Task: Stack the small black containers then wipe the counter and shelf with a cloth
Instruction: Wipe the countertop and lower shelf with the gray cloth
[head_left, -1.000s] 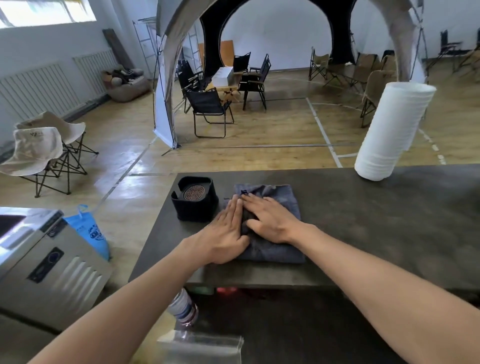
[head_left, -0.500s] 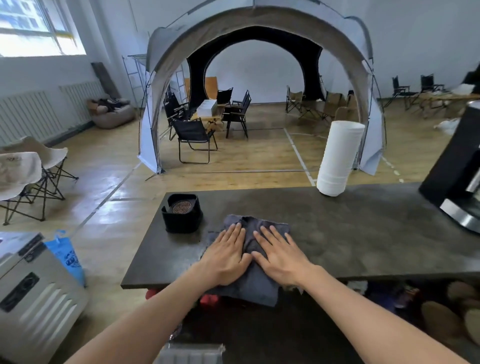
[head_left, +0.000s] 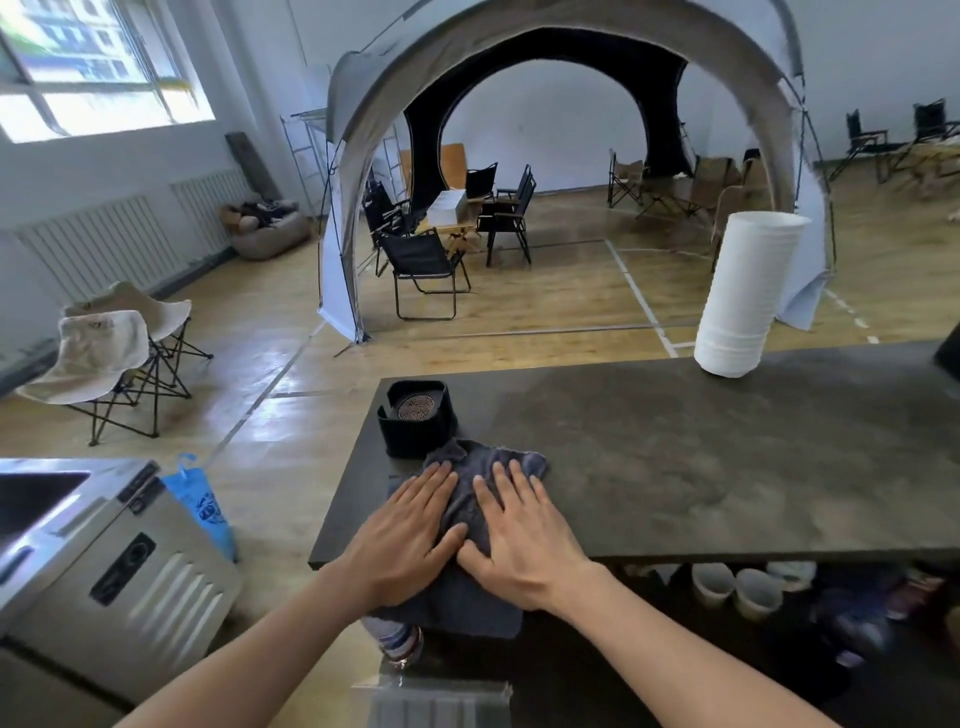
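A dark grey cloth (head_left: 470, 512) lies on the dark counter (head_left: 701, 467) near its front left corner and hangs over the front edge. My left hand (head_left: 410, 535) and my right hand (head_left: 524, 535) press flat on the cloth side by side, fingers spread and pointing away from me. Just beyond the cloth, the small black containers (head_left: 415, 418) stand as one stack near the counter's left end, with a round patterned insert showing inside the top one. The cloth's far corner touches the stack's base.
A tall stack of white cups (head_left: 743, 296) stands at the counter's far edge on the right. Below the counter, a shelf holds cups (head_left: 732, 587) and other items. A metal appliance (head_left: 98, 566) and a blue bag (head_left: 200, 506) sit to the left.
Both hands slid the cloth from beside the containers toward me until it hangs over the front edge. My view has lifted and shifted, so the room beyond shows more.
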